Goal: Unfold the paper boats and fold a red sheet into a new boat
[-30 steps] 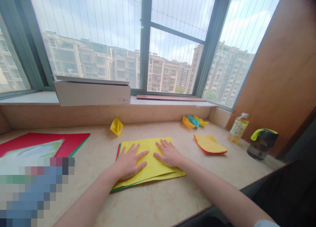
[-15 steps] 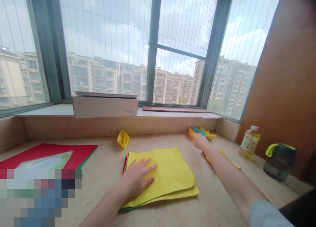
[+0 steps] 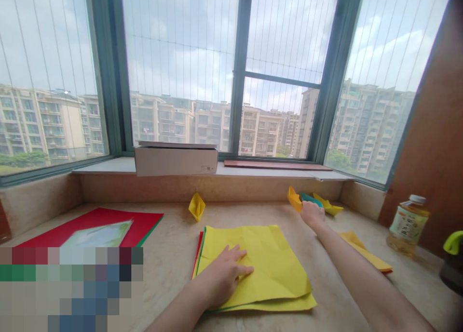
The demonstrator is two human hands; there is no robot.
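My left hand (image 3: 226, 276) lies flat with its fingers spread on a stack of yellow paper sheets (image 3: 275, 264), with green and red edges showing underneath. At the back right, my right hand (image 3: 313, 214) has its fingers closed at the near end of an orange paper boat (image 3: 294, 199). The fingertips are partly hidden. Just behind that hand are a teal paper boat (image 3: 311, 200) and a yellow paper boat (image 3: 328, 205). Another yellow paper boat (image 3: 197, 207) stands alone near the back ledge, left of the right hand.
Orange-yellow folded sheets (image 3: 365, 252) lie beside my right forearm. A drink bottle (image 3: 408, 223) and a dark jug (image 3: 454, 264) stand at right. Red paper (image 3: 97, 221) with a printed sheet lies at left. A white box (image 3: 176, 161) rests on the window ledge.
The view has swung left, so everything sits further right. The orange boat has shifted a little left, away from the teal one, with my right hand. My left hand stays on the stack.
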